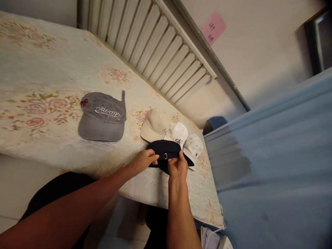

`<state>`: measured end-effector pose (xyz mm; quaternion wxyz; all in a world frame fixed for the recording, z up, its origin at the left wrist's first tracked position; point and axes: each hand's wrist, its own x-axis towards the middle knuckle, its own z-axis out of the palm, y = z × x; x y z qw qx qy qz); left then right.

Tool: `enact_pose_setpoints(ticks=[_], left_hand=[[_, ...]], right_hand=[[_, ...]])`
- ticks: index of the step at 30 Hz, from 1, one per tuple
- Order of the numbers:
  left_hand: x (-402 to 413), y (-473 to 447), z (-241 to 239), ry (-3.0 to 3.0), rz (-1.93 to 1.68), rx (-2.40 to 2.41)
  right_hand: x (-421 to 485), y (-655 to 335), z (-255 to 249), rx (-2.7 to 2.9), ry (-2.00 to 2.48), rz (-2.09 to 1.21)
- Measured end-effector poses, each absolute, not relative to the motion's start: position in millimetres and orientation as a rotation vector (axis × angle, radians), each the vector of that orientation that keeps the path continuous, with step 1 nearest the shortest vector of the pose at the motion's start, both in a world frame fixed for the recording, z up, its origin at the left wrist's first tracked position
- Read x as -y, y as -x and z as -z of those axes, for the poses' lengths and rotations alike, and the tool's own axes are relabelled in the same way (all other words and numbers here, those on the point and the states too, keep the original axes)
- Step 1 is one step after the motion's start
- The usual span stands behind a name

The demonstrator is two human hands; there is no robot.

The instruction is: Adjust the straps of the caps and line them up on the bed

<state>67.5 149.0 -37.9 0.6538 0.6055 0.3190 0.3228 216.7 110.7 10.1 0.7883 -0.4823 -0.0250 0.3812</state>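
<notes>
Between my two hands is a black cap [166, 148], its back strap and small metal buckle turned toward me. My left hand [145, 160] pinches the strap side at the left, and my right hand [178, 164] grips the right side from below, fingers partly under the cap. Just behind it sit a beige cap [156, 122], a white cap with a dark monogram [178, 132] and another white cap with a small dark emblem [193, 144]. Farther left lies a grey cap [102, 117] with white script lettering, its strap end sticking up.
The caps rest on a table or bed with a flowered cover [118, 74]. A slatted metal rail [166, 45] runs along its back edge. A blue curtain [272, 155] hangs at the right, and a pink note [214, 27] is on the wall.
</notes>
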Motion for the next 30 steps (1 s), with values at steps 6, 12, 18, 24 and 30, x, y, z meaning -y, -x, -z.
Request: enact_pose_setpoints(ticks=[6,12,18,24,30], left_hand=[[-151,-68,39,-1.331,-0.739,-0.706],[-153,-70,43,-1.290,-0.758,-0.663],[-152,-70,42,-1.401,-0.802,-0.678],[-148,-66,42,-1.728,-0.961,-0.763],[-151,-65,48,-1.815,-1.225,-0.974]], right_hand=[[-104,-206,-8,0.184,1.006,-0.977],[-98,-185,5,0.548,1.068,-1.155],[-99,-179,13,0.536,1.130,-1.107],[-103,-187,12,0.438,1.150,-1.047],[-105,-189,12,0.389,1.133,-1.015]])
